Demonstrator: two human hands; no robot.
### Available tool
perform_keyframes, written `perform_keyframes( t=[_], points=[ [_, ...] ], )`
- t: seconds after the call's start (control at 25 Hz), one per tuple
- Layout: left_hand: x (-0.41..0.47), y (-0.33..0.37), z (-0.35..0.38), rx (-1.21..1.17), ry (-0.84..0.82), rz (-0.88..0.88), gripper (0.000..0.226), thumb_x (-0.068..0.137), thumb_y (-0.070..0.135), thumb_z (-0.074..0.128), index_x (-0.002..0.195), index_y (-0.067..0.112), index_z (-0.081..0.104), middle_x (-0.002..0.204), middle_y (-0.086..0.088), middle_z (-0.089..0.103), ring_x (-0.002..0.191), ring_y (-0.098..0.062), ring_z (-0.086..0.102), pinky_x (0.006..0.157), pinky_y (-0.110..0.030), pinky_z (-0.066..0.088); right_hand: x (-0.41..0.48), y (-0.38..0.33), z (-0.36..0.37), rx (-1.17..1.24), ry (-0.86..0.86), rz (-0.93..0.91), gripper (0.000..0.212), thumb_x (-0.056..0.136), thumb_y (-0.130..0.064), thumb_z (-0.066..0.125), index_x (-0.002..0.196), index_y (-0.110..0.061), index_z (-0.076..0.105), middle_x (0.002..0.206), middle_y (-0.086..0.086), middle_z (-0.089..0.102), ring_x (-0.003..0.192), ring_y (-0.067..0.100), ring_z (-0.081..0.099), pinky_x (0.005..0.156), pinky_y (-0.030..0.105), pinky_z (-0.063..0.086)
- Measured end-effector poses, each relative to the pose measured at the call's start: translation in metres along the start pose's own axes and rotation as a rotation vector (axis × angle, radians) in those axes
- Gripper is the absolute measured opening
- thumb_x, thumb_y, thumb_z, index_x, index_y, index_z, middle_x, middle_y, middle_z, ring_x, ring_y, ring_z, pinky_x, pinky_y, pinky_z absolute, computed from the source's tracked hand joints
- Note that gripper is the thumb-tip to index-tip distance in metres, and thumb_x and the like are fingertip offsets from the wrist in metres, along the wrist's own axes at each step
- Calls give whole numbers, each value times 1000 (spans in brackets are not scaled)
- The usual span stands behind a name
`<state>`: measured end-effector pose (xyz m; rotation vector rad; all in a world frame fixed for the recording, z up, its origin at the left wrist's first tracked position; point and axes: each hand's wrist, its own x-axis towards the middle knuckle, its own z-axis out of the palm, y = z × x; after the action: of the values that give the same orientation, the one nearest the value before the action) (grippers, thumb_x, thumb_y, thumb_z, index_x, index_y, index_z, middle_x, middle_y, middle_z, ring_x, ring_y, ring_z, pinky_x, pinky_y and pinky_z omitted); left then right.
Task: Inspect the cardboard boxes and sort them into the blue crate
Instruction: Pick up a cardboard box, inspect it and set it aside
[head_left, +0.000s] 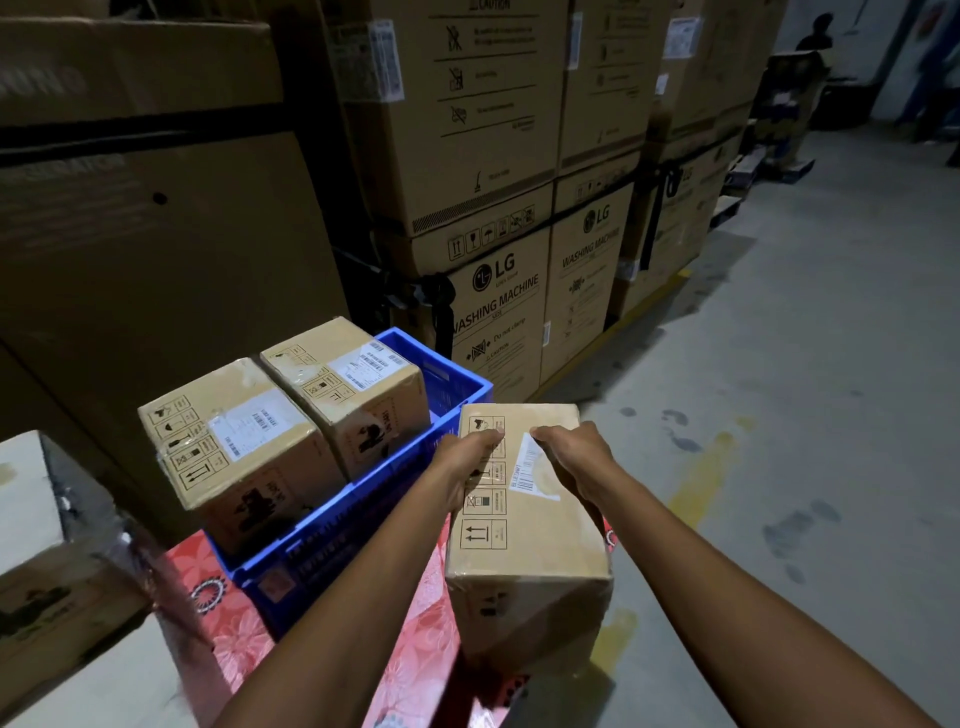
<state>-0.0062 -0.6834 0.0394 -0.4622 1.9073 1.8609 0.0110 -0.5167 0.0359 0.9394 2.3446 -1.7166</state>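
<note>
I hold a brown cardboard box (530, 540) with handling symbols and a barcode label just right of the blue crate (363, 514). My left hand (467, 457) grips its left edge with fingers curled over the top. On the top right, my right hand (576, 462) grips the box beside the label. Two similar taped boxes stand in the crate: a near one (234, 447) and a far one (348, 384). The crate sits on a red floral cloth (228, 618).
Another box (47, 566) stands at the lower left. Tall stacks of washing machine cartons (498, 218) rise behind the crate, and big brown cartons (145, 218) fill the left. Grey concrete floor (779, 415) with a yellow line spreads to the right. A person stands far back.
</note>
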Motion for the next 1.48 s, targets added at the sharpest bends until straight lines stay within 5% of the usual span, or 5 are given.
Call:
perform_keyframes(
  t=[0.36,0.56,0.72,1.24,1.48],
  points=[
    [2,-14,1,151,134,186,43,79,46,76,112,21,67,98,1,78,87,-21,76,86,-47,62,-10,8,-2,-83,18,-64,61,82,-55,69,127,-19,50,117,4,69,97,28,70,91,48,59],
    [-38,-18,-5,774,388,572,68,93,44,63,150,17,36,147,-6,42,133,-26,44,106,-47,46,-36,5,-1,275,-148,-61,45,103,-52,47,120,-13,64,92,1,75,81,20,73,73,34,58],
    [-73,-28,-32,1059,518,785,41,98,41,52,127,14,59,142,-13,43,135,-31,36,109,-49,37,-64,26,20,414,-251,-30,48,109,-44,39,98,-11,72,78,7,75,68,21,70,65,31,56],
    [-141,-61,-48,1048,283,604,69,94,68,48,140,17,50,139,-13,41,132,-34,41,108,-53,37,-69,170,69,107,-256,-35,77,97,-70,30,148,-18,54,147,12,58,134,32,54,116,47,39],
    [-154,-70,-17,1192,205,733,67,98,62,44,152,21,42,158,-8,35,149,-24,27,122,-54,13,-108,209,46,408,-337,269,56,97,-69,46,115,-22,70,101,21,72,63,20,61,57,27,47]
  ],
)
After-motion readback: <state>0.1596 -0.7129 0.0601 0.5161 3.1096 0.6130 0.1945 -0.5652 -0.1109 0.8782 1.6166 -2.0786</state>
